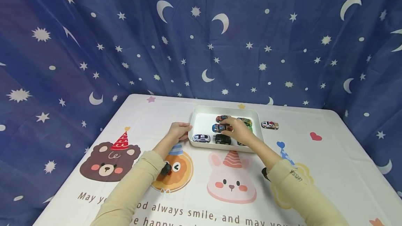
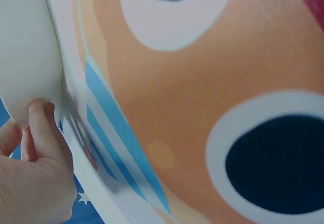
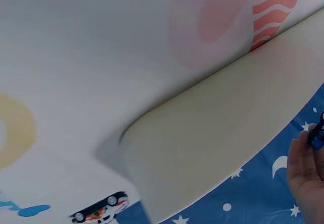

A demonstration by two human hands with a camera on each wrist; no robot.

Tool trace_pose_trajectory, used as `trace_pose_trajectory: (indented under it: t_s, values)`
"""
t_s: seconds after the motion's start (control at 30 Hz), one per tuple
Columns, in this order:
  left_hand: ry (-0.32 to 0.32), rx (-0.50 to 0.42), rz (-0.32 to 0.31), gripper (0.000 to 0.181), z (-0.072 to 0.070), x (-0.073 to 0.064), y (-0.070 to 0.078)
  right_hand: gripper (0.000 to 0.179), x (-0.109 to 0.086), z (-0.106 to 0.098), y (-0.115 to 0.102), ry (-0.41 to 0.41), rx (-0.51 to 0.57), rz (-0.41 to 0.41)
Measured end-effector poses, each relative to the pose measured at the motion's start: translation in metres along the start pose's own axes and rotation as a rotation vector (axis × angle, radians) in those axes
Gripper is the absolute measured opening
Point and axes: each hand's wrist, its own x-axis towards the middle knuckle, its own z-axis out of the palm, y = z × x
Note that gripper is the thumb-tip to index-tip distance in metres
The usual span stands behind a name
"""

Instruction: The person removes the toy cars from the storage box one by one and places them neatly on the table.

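A white rectangular tray [image 1: 201, 123] holds several toy cars. My left hand [image 1: 179, 130] grips its left wall; in the left wrist view the fingers [image 2: 43, 133] pinch the tray's corner. Over the middle of the tray, my right hand [image 1: 239, 130] holds a blue toy car [image 1: 217, 128] between thumb and fingers. That car shows only in part at the right edge of the right wrist view. Around it in the tray are a red-orange car [image 1: 221, 118], a white car [image 1: 201, 138], a black car [image 1: 222, 140] and a yellow-green car [image 1: 245, 121]. My right hand partly covers the cars on the right.
Outside the tray, just to its right, a white toy car with dark and orange markings [image 1: 269, 125] stands on the table. The cloth [image 1: 314, 170] has printed animals and lettering. A blue curtain [image 1: 188, 44] with moons and stars hangs behind the table.
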Motion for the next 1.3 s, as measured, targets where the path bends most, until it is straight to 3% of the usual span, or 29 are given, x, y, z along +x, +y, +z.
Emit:
trace_pose_trajectory:
  t_s: [0.3,0.63,1.3]
  values:
    - [0.007,-0.001,0.003,0.032,0.002,0.0,-0.002,0.035,-0.025,-0.01,0.005,-0.009,0.005,0.009]
    - [0.006,0.007,0.007,0.033,0.004,0.0,-0.001,0.034,-0.055,-0.02,0.026,0.021,-0.021,0.023]
    - [0.008,0.008,-0.014,0.035,0.002,0.004,0.0,0.035,-0.093,-0.049,0.073,0.095,-0.033,0.072]
